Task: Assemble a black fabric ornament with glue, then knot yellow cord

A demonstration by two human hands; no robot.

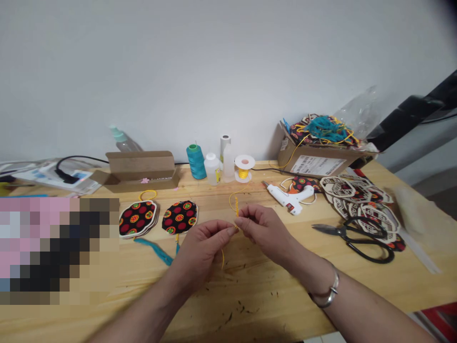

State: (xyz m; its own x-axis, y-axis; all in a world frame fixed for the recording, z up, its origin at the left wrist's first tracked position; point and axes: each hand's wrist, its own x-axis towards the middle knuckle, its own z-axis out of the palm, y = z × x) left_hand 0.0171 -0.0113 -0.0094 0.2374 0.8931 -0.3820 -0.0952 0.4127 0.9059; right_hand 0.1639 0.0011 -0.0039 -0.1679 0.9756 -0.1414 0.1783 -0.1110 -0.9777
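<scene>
My left hand [198,252] and my right hand [262,231] meet above the wooden workbench [250,295], their fingertips pinching a thin yellow cord [236,208] between them. One length of the cord rises from my fingers and curves away toward a small white spool of yellow cord [244,166]. A short end hangs below my left hand. Two stacks of round black fabric pieces with red and green circles [137,218] [179,217] lie just beyond my left hand, with a teal cord [154,251] partly hidden beneath it.
Beyond my right hand lie a white glue gun [289,197], black-handled shears [353,240] and a pile of patterned octagonal pieces [357,200]. A cardboard box [314,162] holds tangled cords. A teal thread cone [196,162], bottles and cardboard stand along the wall. A pixelated patch covers the left foreground.
</scene>
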